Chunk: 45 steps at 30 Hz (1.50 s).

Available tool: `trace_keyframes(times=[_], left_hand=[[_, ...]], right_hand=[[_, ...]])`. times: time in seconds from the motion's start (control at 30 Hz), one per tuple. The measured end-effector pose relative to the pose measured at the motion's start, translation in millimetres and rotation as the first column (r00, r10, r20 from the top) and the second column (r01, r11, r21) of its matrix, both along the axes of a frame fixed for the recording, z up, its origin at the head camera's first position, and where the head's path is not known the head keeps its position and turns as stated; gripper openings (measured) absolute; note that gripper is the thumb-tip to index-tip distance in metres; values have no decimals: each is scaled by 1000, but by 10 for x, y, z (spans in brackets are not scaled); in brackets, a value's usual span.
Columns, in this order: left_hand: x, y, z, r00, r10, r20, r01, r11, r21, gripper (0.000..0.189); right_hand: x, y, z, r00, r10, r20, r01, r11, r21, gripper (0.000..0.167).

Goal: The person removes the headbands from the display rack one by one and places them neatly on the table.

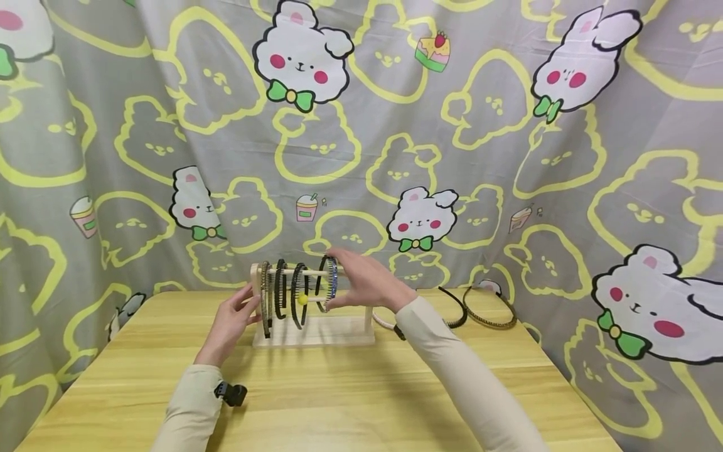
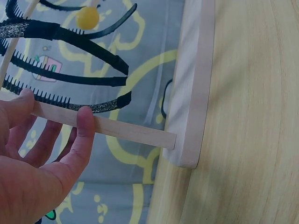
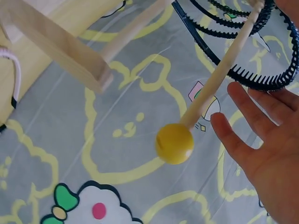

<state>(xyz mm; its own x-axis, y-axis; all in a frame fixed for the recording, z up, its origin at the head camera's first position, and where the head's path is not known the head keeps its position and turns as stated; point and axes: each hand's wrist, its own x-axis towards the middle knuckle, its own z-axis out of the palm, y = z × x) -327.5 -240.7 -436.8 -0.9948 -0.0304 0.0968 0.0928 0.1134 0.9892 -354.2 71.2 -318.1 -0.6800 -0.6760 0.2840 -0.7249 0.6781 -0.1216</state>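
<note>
Behind the wooden rack (image 1: 316, 339) hangs a patterned curtain (image 1: 395, 113); right of the rack, a black headband (image 1: 465, 312) and a brown headband (image 1: 492, 324) lie on the tabletop (image 1: 339, 408). Further headbands (image 1: 265, 301) hang along the rack's left part. The blue-beaded headband (image 1: 333, 279) encircles the rack's right part, held between curved thumb and fingers of my right hand (image 1: 367, 280). My left hand (image 1: 228, 319) pinches the rack's left upright.
</note>
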Motion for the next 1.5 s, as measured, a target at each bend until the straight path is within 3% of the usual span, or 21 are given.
trace_keyframes(times=[0.23,0.57,1.1,1.3,1.5], left_hand=[[-4,20,15,1000,-3,-16,3,1000,1,60],[0,8,-3,1000,2,-12,-3,1000,-17,60],[28,2,6,1000,-13,-5,13,1000,-18,59],[33,3,-1,1000,-12,1,12,1000,-21,59],[28,7,-12,1000,1,-2,-1,999,-35,59]], right_hand=[[92,187,-69,998,-48,46,54,989,-138,110],[238,421,-102,995,-71,64,87,950,-300,109],[320,750,-119,992,-127,20,124,901,-417,107],[364,889,-95,988,-142,63,155,863,-481,107],[442,1055,-102,984,-168,50,169,828,-535,105]])
